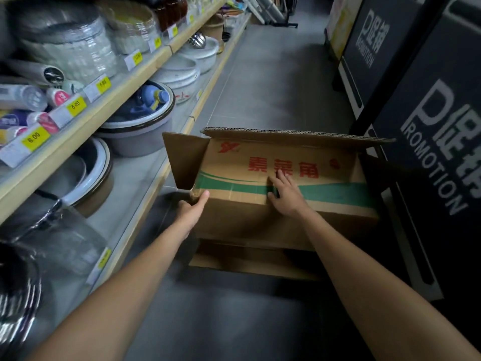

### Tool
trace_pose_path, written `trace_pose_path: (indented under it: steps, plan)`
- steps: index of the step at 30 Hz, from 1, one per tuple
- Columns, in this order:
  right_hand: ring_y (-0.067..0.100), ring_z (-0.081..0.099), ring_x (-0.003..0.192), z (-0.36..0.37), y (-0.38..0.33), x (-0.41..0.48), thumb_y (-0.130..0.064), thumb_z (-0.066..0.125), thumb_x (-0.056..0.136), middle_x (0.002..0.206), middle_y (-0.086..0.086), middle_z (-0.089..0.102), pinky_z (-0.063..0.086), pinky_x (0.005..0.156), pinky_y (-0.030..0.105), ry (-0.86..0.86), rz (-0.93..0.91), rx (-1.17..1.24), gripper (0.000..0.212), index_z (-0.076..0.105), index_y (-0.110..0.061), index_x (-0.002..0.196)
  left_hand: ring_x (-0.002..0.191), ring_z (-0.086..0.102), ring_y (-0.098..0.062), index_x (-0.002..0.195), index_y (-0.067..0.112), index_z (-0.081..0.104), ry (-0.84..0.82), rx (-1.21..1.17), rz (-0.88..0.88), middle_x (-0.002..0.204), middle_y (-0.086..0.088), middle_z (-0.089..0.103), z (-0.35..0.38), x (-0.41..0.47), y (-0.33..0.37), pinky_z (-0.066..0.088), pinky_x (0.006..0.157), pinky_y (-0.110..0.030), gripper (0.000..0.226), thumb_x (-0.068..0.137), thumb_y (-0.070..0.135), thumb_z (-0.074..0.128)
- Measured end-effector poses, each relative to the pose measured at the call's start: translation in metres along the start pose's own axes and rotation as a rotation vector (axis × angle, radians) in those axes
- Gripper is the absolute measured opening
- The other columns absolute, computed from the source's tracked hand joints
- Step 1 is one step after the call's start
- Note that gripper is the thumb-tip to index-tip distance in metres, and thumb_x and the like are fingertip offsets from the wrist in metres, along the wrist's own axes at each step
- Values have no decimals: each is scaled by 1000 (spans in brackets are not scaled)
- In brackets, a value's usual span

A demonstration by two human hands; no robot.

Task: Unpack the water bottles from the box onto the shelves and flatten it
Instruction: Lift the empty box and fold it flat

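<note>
box (273,204) interior hidden, left hand (192,211) fingers behind its corner, near shelf goods blurred
</note>
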State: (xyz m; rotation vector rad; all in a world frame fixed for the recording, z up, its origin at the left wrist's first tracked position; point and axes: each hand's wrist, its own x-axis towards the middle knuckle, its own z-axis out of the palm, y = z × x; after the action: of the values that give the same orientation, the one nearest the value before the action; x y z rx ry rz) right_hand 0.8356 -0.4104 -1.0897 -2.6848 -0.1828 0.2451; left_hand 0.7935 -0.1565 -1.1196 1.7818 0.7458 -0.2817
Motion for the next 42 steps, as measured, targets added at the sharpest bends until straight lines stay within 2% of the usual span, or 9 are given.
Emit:
trace_pose_path:
  steps: [5, 11, 16, 22, 31, 34, 37, 40, 42]
  plan:
    - [32, 5, 147, 1, -10, -12, -26, 43, 98, 159, 14, 9, 9, 119, 41, 50, -43, -107, 51, 29, -21, 147, 103, 56, -24, 124, 10, 55, 12, 76, 54, 116, -8, 62, -4, -10, -17, 43, 80, -34, 68, 85, 65, 47]
    - [32, -2, 147, 8, -19, -44, -65, 45, 87, 160, 9, 1, 5, 118, 51, -75, -161, -208, 79, 18, -26, 151, 84, 59, -21, 111, 9, 62, 106, -1, 49, 92, -3, 63, -4, -14, -4, 47, 73, -33, 51, 88, 54, 54]
    - [33, -20, 144, -6, -22, -59, -83, 54, 65, 158, 6, -20, -6, 114, 56, -350, -221, -272, 116, -5, -32, 151, 103, 59, -31, 121, 5, 52, 203, 18, -15, 115, -13, 61, -9, -10, 34, 44, 77, -36, 48, 90, 42, 56]
    - [35, -28, 140, 1, -38, -84, -74, 68, 60, 154, 8, -32, -6, 111, 61, -464, -295, -447, 131, -20, -32, 147, 117, 53, -34, 130, 5, 42, 193, 17, -48, 128, -18, 53, -11, -10, 43, 44, 87, -40, 48, 92, 31, 56]
    - [32, 23, 141, -12, -46, -80, -41, 67, 79, 155, 9, 23, 29, 114, 46, -156, -363, -345, 83, 26, -19, 147, 82, 57, -23, 108, 9, 59, 119, -19, 49, 96, -8, 61, -30, -27, 42, 47, 64, -34, 21, 91, 22, 57]
    - [22, 55, 110, -26, -55, -73, -35, 62, 85, 129, 6, 54, 51, 88, 34, 46, -359, -272, 49, 50, -17, 129, 75, 60, -15, 105, 16, 60, 135, -159, 142, 96, -4, 63, -41, -37, 50, 45, 55, -26, 16, 93, 25, 55]
    - [17, 62, 81, -49, -70, -63, -34, 54, 93, 98, 1, 65, 48, 66, 25, 262, -313, -230, 23, 63, -18, 108, 81, 66, -15, 103, 21, 56, 12, -441, 171, 92, -1, 69, -51, -50, 65, 49, 65, -30, 32, 96, 48, 40]
    - [29, 63, 79, -73, -87, -48, -34, 48, 97, 86, 8, 68, 41, 61, 28, 357, -271, -298, 29, 66, -11, 94, 101, 61, -23, 120, 13, 54, -118, -519, 198, 109, -7, 66, -49, -50, 74, 44, 91, -40, 65, 94, 63, 20]
    - [33, 63, 81, -87, -102, -38, -36, 47, 98, 86, 11, 68, 46, 64, 32, 376, -250, -290, 34, 66, -9, 92, 118, 54, -26, 132, 10, 48, -138, -427, 190, 127, -9, 59, -41, -51, 80, 36, 104, -44, 66, 96, 58, 22]
